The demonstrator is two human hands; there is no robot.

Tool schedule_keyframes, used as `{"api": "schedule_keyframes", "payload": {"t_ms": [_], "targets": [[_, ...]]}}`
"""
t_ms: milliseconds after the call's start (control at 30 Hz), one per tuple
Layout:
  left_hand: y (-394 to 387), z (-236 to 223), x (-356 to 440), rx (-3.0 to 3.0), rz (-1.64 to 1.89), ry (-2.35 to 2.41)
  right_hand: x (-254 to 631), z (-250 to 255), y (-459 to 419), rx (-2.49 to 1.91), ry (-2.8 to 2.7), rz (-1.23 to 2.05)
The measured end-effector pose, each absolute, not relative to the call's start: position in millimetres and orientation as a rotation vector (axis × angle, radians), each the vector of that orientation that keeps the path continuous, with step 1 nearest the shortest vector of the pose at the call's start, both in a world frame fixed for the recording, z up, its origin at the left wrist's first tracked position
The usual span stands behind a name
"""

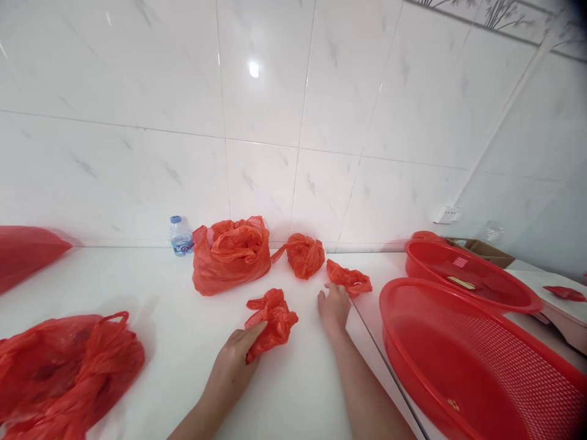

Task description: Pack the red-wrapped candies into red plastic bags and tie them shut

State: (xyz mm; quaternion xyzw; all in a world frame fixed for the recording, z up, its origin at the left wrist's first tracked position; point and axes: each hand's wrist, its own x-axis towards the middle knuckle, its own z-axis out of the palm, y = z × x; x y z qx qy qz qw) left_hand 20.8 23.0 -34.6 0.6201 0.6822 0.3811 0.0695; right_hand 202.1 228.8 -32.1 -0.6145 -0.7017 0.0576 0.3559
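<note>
My left hand (236, 360) is closed on a crumpled red plastic bag (271, 321) that rests on the white counter (160, 293). My right hand (334, 305) lies on the counter with fingers stretched toward a small flattened red bag (349, 279), its fingertips touching or just short of it. Behind them stand a larger stuffed red bag (230, 253) and a knotted round red bag (304, 255).
A small water bottle (180, 236) stands against the tiled wall. Red bags lie at the near left (64, 373) and far left (22, 250). Two red mesh baskets (477, 360) (472, 275) sit at the right, with a cardboard box (486, 247) behind them.
</note>
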Motion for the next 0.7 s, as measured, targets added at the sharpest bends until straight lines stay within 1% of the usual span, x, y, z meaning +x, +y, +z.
{"api": "schedule_keyframes", "payload": {"t_ms": [67, 133, 233, 300, 367, 467, 567, 633, 700], "targets": [[22.2, -33.3, 22.3, 1.984, 1.098, 2.016, 209.2, -32.9, 234.3, -1.595, -1.765, 0.152], [21.6, -34.2, 23.8, 2.066, 0.993, 2.006, 211.1, -34.3, 235.2, -1.51, -1.772, 0.201], [20.5, -36.3, 26.1, 2.091, 0.856, 2.021, 202.3, -32.4, 219.1, -1.218, -1.843, 0.373], [19.6, -36.5, 27.0, 2.095, 0.816, 2.024, 192.1, -27.6, 197.5, -1.011, -1.89, 0.508], [18.5, -36.0, 27.4, 2.097, 0.797, 2.022, 182.4, -22.0, 173.1, -0.893, -1.94, 0.632], [17.3, -35.5, 27.3, 2.092, 0.778, 2.01, 173.7, -18.2, 145.2, -0.877, -2.048, 0.801], [17.7, -35.3, 26.5, 2.078, 0.78, 2.014, 174.1, -23.4, 140.0, -0.933, -2.117, 0.902], [18.7, -33.5, 23.9, 2.063, 0.81, 2.05, 180.0, -29.7, 149.2, -0.979, -2.01, 0.993], [19.7, -30.0, 17.6, 2.028, 0.854, 2.098, 190.4, -35.3, 164.3, -1.014, -1.732, 1.126]]}}
